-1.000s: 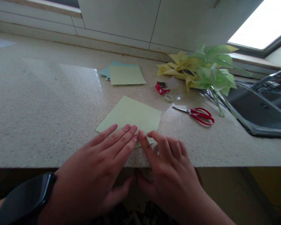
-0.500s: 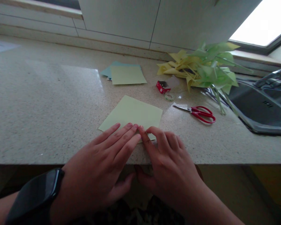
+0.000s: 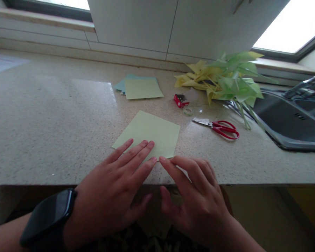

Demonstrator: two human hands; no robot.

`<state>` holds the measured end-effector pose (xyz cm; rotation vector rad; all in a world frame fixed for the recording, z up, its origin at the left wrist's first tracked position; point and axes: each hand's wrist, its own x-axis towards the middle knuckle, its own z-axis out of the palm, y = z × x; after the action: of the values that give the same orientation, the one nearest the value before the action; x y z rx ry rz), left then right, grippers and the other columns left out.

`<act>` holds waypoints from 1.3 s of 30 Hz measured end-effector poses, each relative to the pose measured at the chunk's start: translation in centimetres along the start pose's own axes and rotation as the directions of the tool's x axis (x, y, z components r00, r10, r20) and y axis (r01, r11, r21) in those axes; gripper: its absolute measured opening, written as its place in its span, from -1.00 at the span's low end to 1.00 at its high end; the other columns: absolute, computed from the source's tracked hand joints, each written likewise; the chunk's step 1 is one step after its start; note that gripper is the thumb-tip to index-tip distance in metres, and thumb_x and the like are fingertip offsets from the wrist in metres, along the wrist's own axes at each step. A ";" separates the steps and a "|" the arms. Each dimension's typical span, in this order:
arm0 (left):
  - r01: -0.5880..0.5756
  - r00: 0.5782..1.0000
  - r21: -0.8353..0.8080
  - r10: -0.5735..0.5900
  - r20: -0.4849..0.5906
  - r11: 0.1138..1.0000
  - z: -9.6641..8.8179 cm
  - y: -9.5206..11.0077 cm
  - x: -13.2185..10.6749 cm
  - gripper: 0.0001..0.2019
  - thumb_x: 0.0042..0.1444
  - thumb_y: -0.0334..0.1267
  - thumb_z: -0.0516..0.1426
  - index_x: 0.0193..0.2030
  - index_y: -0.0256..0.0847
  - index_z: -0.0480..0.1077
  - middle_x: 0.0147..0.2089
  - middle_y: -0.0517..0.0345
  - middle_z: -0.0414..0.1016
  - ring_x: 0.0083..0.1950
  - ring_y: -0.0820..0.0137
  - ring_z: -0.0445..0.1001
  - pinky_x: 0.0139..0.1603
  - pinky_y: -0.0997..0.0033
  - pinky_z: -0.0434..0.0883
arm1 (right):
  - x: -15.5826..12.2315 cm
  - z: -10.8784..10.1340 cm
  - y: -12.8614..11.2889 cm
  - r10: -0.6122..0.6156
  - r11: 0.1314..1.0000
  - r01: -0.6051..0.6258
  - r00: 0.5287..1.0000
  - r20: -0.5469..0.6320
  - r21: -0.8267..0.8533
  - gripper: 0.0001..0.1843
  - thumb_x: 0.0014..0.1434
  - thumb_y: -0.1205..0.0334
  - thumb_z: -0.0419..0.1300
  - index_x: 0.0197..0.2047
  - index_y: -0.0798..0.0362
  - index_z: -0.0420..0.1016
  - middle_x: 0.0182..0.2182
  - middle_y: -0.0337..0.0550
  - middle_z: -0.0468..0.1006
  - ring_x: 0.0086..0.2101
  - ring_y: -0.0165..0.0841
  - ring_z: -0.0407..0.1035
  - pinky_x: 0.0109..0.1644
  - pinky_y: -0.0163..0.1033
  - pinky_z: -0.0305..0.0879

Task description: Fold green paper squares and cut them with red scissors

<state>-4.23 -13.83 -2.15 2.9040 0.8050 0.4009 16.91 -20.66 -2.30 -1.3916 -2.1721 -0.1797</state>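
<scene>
A sheet of pale green paper (image 3: 153, 127) lies flat near the counter's front edge, turned at an angle. My left hand (image 3: 120, 178) rests on its lower left part with fingers stretched out, holding it down. At the paper's near edge, my right hand (image 3: 194, 185) touches with its index fingertip, close to the left index fingertip. Its fingers are bent a little and the thumb is apart; nothing is gripped. The paper's lower left part is hidden under my left hand.
Behind the sheet lies a stack of green and blue paper (image 3: 144, 89). To the right are red-handled scissors (image 3: 223, 129), a small red box (image 3: 181, 100), a tape roll (image 3: 188, 111) and yellow and green paper pinwheels (image 3: 223, 78). A sink (image 3: 291, 119) is at far right.
My right index fingertip has moved down and right from the paper's surface to its near edge. My left hand stays on the sheet. The camera view has shifted slightly.
</scene>
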 end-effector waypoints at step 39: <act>0.001 1.000 -0.018 0.000 0.025 1.000 -0.8 -0.5 0.3 -0.24 0.14 -0.16 0.17 0.44 -0.40 0.09 0.48 -0.16 0.19 0.50 0.15 0.14 0.51 0.02 0.13 | 0.4 0.6 -0.7 0.040 0.999 -0.034 0.985 0.166 -0.039 -0.38 0.18 0.25 0.17 0.29 0.28 0.36 0.13 0.09 0.46 0.12 -0.04 0.26 0.25 0.08 0.26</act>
<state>-4.43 -13.24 -1.36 2.8859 0.7939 0.3696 15.93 -20.47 -2.50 -1.5148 -2.2863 -0.0919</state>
